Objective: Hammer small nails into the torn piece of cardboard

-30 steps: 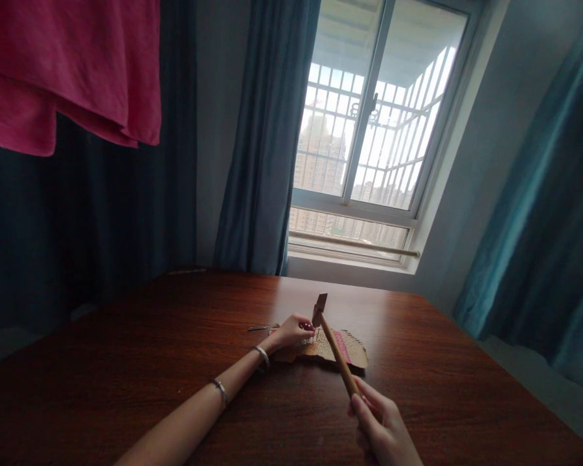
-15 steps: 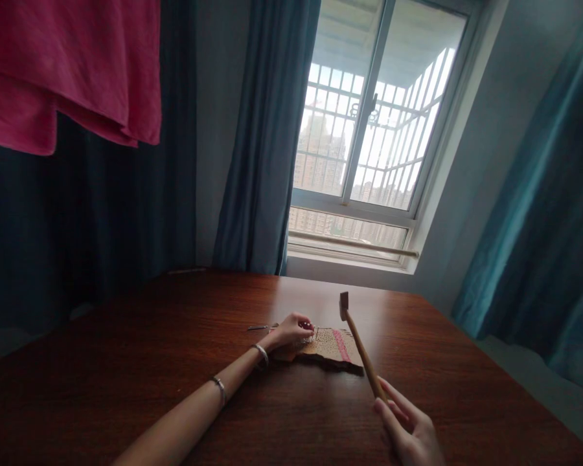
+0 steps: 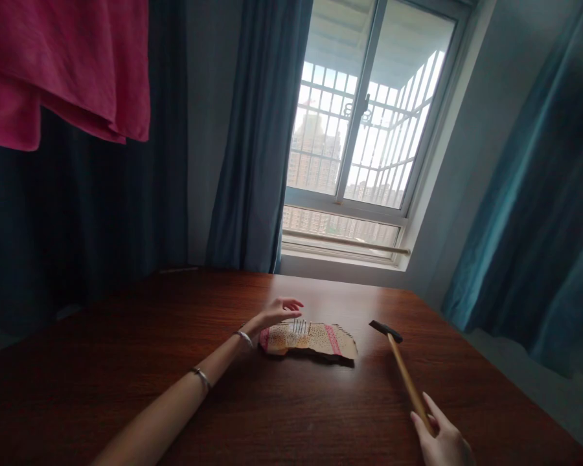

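Observation:
My right hand (image 3: pixel 443 435) is wrapped round the wooden handle of a hammer (image 3: pixel 407 377). The dark hammer head points away from me, over the table to the right of a piece of cardboard (image 3: pixel 319 338). That cardboard is tan with dark specks and pink bands, and its near edge is ragged. Several thin nails (image 3: pixel 299 326) stand upright in a whitish patch on it. Just above and left of the nails hovers my left hand (image 3: pixel 278 311), fingers apart and nothing visible in them. Whether the hammer head touches the table I cannot tell.
Everything rests on a brown wooden table (image 3: pixel 214 401). Beyond its far edge are a barred window (image 3: pixel 364 149) and a blue curtain (image 3: pixel 252 149). Another curtain (image 3: pixel 510 213) hangs at the right. Pink cloth (image 3: pixel 78 71) hangs at the upper left.
My left hand has lifted off the nails and its fingers have opened, uncovering the upright nails. The hammer has moved right, away from the cardboard, and its head has turned sideways.

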### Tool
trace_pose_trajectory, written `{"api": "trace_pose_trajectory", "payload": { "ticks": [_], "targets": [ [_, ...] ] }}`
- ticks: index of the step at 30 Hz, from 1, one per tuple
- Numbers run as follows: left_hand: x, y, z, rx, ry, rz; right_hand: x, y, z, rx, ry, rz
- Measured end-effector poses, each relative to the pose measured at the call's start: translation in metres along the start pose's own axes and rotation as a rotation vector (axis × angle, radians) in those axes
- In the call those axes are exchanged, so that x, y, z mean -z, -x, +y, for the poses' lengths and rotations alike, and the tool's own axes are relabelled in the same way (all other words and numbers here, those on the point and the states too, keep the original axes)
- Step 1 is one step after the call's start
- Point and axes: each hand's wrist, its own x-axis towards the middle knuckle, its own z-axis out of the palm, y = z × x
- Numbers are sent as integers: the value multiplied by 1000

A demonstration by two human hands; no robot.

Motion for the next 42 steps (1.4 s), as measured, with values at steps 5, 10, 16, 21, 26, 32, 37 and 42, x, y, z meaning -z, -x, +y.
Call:
{"api": "trace_pose_trajectory", "payload": {
  "ticks": [5,10,16,21,26,32,37,42],
  "targets": [
    [35,2,-17,62,-127,139,7,5,-3,36,119,15],
    [66,21,-42,150,-304,140,11,5,-2,54,166,-21],
    [81,49,-47,175,-443,30,14,5,-2,80,202,-38],
    [79,63,-43,177,-536,4,12,6,-2,105,256,-77],
    [76,69,-41,170,-606,14,8,2,4,157,303,-78],
    [78,67,-48,51,-744,-31,8,7,0,251,398,-27],
    [77,65,-45,84,-801,-47,1,8,0,326,505,75],
    [75,63,-38,105,-867,-68,-11,2,13,421,484,130]
  ]
}}
